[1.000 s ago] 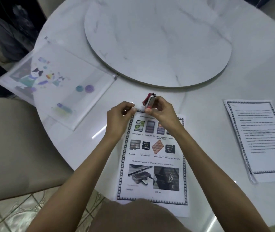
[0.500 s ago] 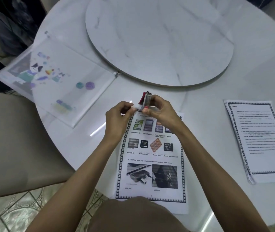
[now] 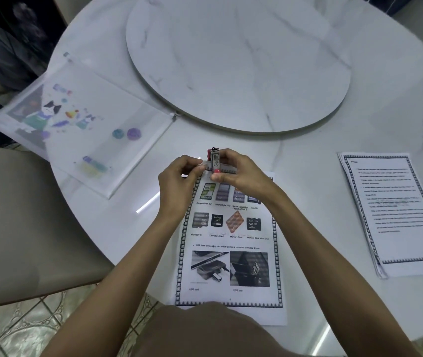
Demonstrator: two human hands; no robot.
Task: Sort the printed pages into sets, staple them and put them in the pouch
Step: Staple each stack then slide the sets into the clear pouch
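near the middle of the frame, the right hand [image 3: 242, 176] is gripping a small red and silver stapler [image 3: 215, 162], fingers curled over its top and thumb pressing from below. the stapler is standing almost upright over the top left corner of the picture pages [image 3: 231, 256], a bordered set printed with memory cards and usb ports that is lying on the white marble table [image 3: 308, 155] in the lower centre. just to its left, the left hand [image 3: 179, 180] is pinching that same corner of the pages between thumb and fingertips; whether the stapler's mouth is closing on the paper cannot be told, as the hands are hiding it.

at the right edge, well apart, a second stack of text pages [image 3: 395, 215] is lying flat with its sheets slightly fanned. in the upper left, the clear zip pouch [image 3: 89, 130], printed with cartoon cats, is resting on the table rim, partly hanging over it. a round marble turntable [image 3: 238, 63] is sitting in the upper centre. a beige chair [image 3: 25, 215] is standing at the left, above tiled floor [image 3: 25, 331].
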